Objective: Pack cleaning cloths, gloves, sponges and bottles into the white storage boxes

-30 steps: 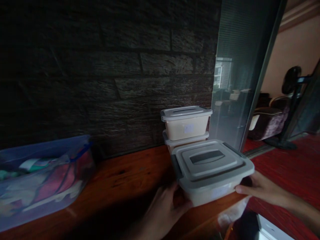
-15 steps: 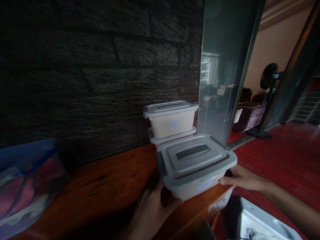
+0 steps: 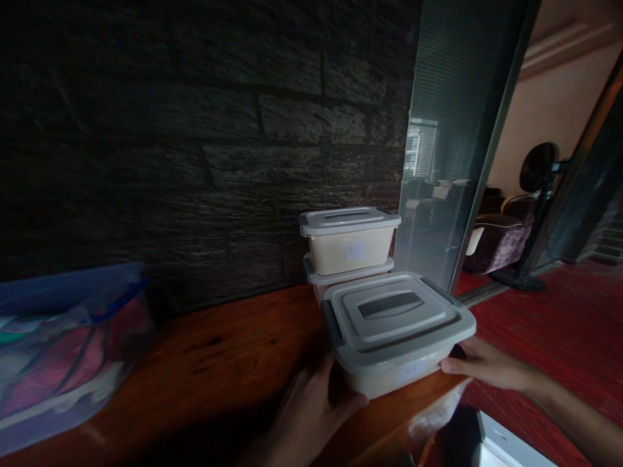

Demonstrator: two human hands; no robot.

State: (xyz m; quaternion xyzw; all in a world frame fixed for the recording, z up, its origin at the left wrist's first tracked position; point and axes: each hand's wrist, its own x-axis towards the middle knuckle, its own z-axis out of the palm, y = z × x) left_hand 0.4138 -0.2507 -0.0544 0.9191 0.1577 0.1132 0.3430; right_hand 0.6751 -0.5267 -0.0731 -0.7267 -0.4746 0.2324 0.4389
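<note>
Toward four o'clock from mid-view, the lidded box (image 3: 394,318) is sitting at the wooden table's (image 3: 219,357) edge; cannot tell if its base is touching. Left hand (image 3: 306,408) is gripping its near left corner, fingers partly lost in shadow. Right hand (image 3: 479,360) is gripping its right side, thumb pressing the front.

Clock from that box: at eleven, the upper box (image 3: 351,250) is resting on the lower box (image 3: 341,275), both lidded. At two, a fan (image 3: 539,168) is standing beyond the glass panel (image 3: 433,175). At four, a white carton (image 3: 511,443) is showing partly. At nine, a bluish bin (image 3: 114,366) is holding pinkish contents.
</note>
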